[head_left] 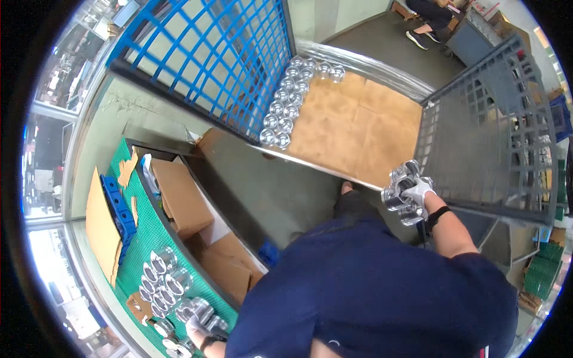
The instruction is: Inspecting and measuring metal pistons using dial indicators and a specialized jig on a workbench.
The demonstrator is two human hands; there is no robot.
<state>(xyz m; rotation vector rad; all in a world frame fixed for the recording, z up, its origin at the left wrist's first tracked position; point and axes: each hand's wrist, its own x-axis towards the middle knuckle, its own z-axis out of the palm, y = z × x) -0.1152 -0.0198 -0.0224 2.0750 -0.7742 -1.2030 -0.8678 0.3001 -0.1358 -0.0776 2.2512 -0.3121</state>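
Observation:
My right hand (pixel 420 191), in a white glove, is closed on a cluster of shiny metal pistons (pixel 401 178) by the near right corner of the cart. At the lower left, my gloved left hand (pixel 196 329) is closed against a piston (pixel 194 309) at the edge of the green mat; its fingers are partly hidden. Beside it, more pistons (pixel 160 280) stand and lie in a group on the green mat (pixel 134 253). In the cart, several pistons (pixel 285 107) stand in rows along the left side and far left corner of the brown cardboard sheet (pixel 352 122).
A blue mesh panel (pixel 209 59) rises on the cart's left, a grey mesh panel (pixel 486 131) on its right. Cardboard boxes (pixel 179 197) fill a shelf beneath the mat. A blue plastic piece (pixel 118 209) lies on the mat. Another person (pixel 427 18) sits at the far right.

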